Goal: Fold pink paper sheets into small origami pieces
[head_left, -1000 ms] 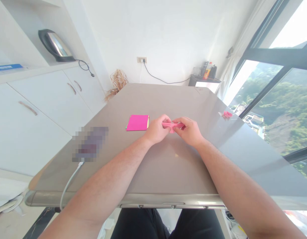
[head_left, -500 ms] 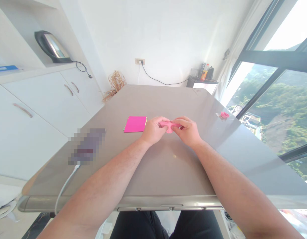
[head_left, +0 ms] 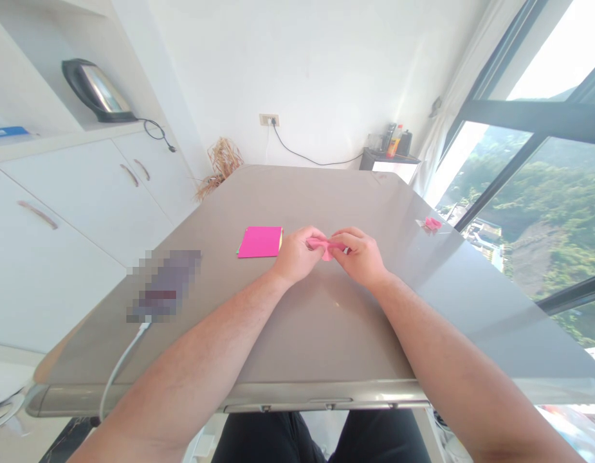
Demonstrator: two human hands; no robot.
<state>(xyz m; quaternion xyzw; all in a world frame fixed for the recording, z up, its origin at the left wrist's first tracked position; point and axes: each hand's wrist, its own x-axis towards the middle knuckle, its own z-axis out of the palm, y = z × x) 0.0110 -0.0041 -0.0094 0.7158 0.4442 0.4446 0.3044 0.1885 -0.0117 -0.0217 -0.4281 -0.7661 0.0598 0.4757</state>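
A small piece of pink paper [head_left: 327, 254], folded and curved, is pinched between my two hands above the middle of the table. My left hand [head_left: 301, 254] grips its left side with thumb and fingers. On the right side, my right hand [head_left: 359, 254] holds the paper in the same kind of pinch. Part of the paper is hidden behind the fingers. Just left of my left hand lies a stack of square coloured paper [head_left: 260, 242] with a bright pink sheet on top.
A small crumpled pink piece [head_left: 432, 224] lies near the table's right edge. At the left is a blurred-out dark object [head_left: 169, 283] with a white cable [head_left: 121, 363]. An electric kettle [head_left: 101, 93] stands on the shelf. The grey table [head_left: 321, 334] fills the middle.
My right hand has shifted slightly left, bringing its fingers closer to my left hand on the pink paper. The whole view has moved slightly.
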